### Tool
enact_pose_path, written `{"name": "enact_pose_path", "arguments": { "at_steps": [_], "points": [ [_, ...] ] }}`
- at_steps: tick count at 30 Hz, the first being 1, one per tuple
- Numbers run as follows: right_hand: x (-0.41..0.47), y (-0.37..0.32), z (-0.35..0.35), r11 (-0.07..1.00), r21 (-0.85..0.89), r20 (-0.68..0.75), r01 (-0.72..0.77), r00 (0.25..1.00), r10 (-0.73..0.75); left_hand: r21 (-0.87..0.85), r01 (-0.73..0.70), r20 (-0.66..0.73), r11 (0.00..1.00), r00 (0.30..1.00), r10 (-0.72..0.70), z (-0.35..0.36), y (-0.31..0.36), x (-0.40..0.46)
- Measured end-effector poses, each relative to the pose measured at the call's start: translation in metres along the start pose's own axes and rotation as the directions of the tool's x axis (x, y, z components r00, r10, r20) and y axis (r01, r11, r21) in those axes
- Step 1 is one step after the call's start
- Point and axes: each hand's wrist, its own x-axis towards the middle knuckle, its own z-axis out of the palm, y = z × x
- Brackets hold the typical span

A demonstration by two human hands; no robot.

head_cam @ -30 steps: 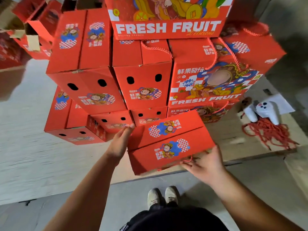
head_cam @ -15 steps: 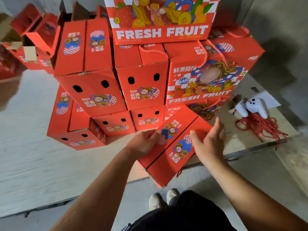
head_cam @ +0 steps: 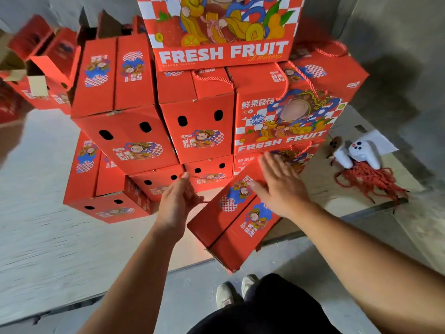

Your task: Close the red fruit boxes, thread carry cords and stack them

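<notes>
A closed red fruit box (head_cam: 240, 220) lies tilted at the front of the low wooden platform (head_cam: 320, 186), its near corner hanging over the platform's edge. My right hand (head_cam: 279, 186) rests flat on the box's top, fingers straight. At the box's left side, my left hand (head_cam: 178, 201) has its fingers curled round a thin red carry cord (head_cam: 204, 202) that runs to the box. Behind stands the stack of closed red fruit boxes (head_cam: 197, 124), some with cord handles fitted.
A pile of loose red cords (head_cam: 370, 182) lies on the platform at right, beside a white handheld device (head_cam: 361, 155). Open, unfolded boxes (head_cam: 48, 56) sit at the back left. My shoes (head_cam: 231, 292) stand on the grey floor just below the platform's edge.
The box has swung from lying crosswise to pointing away from me. My right hand moved from its near edge onto its top; my left hand shifted to its left side.
</notes>
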Motion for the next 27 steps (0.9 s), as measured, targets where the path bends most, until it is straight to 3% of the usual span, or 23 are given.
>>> {"name": "enact_pose_path", "arguments": {
  "at_steps": [2, 3, 5, 6, 7, 8, 9, 10, 11, 13, 15, 18, 21, 24, 27],
  "points": [
    [-0.009, 0.005, 0.006, 0.963, 0.203, -0.159, -0.178, 0.964, 0.212, 0.01, -0.081, 0.043, 0.997, 0.996, 0.08, 0.003, 0.02, -0.007],
    [-0.016, 0.003, 0.009, 0.908, 0.385, -0.25, -0.163, 0.929, 0.273, 0.035, -0.122, 0.079, 0.992, 0.99, 0.119, 0.006, 0.031, -0.011],
    [-0.029, 0.002, 0.015, 0.654, 0.741, -0.267, -0.15, 0.828, 0.493, 0.117, -0.202, 0.157, 0.972, 0.971, 0.182, 0.013, 0.052, -0.019],
    [-0.035, 0.0, 0.016, 0.44, 0.878, -0.143, -0.191, 0.772, 0.62, 0.192, -0.246, 0.193, 0.95, 0.959, 0.209, 0.018, 0.059, -0.023],
    [-0.041, -0.005, 0.013, 0.147, 0.948, 0.101, -0.281, 0.706, 0.701, 0.278, -0.301, 0.237, 0.912, 0.942, 0.239, 0.025, 0.064, -0.027],
    [-0.047, -0.011, 0.012, -0.159, 0.9, 0.402, -0.407, 0.629, 0.666, 0.345, -0.356, 0.292, 0.869, 0.92, 0.261, 0.033, 0.066, -0.031],
    [-0.053, -0.019, 0.012, -0.375, 0.764, 0.642, -0.525, 0.563, 0.521, 0.385, -0.399, 0.346, 0.832, 0.898, 0.272, 0.042, 0.066, -0.036],
    [-0.06, -0.028, 0.011, -0.47, 0.637, 0.77, -0.61, 0.519, 0.37, 0.4, -0.427, 0.39, 0.811, 0.88, 0.271, 0.05, 0.066, -0.04],
    [-0.067, -0.036, 0.008, -0.494, 0.564, 0.823, -0.661, 0.495, 0.277, 0.412, -0.45, 0.43, 0.793, 0.863, 0.266, 0.056, 0.065, -0.043],
    [-0.078, -0.045, 0.009, -0.507, 0.532, 0.844, -0.679, 0.475, 0.25, 0.453, -0.508, 0.526, 0.732, 0.816, 0.24, 0.062, 0.064, -0.046],
    [-0.087, -0.05, 0.003, -0.585, 0.505, 0.846, -0.635, 0.498, 0.189, 0.527, -0.569, 0.605, 0.631, 0.773, 0.191, 0.064, 0.065, -0.048],
    [-0.086, -0.059, -0.026, -0.726, 0.49, 0.766, -0.483, 0.636, 0.094, 0.596, -0.613, 0.625, 0.518, 0.76, 0.181, 0.068, 0.067, -0.054],
    [-0.072, -0.078, -0.062, -0.673, 0.618, 0.619, -0.406, 0.779, 0.1, 0.555, -0.638, 0.64, 0.533, 0.737, 0.217, 0.075, 0.073, -0.062],
    [-0.053, -0.095, -0.097, -0.637, 0.683, 0.534, -0.358, 0.84, 0.1, 0.556, -0.769, 0.727, 0.314, 0.634, 0.265, 0.079, 0.082, -0.069],
    [-0.039, -0.094, -0.131, -0.637, 0.709, 0.433, -0.303, 0.9, 0.055, 0.619, -0.779, 0.71, 0.099, 0.609, 0.354, 0.078, 0.091, -0.073]
  ]
}}
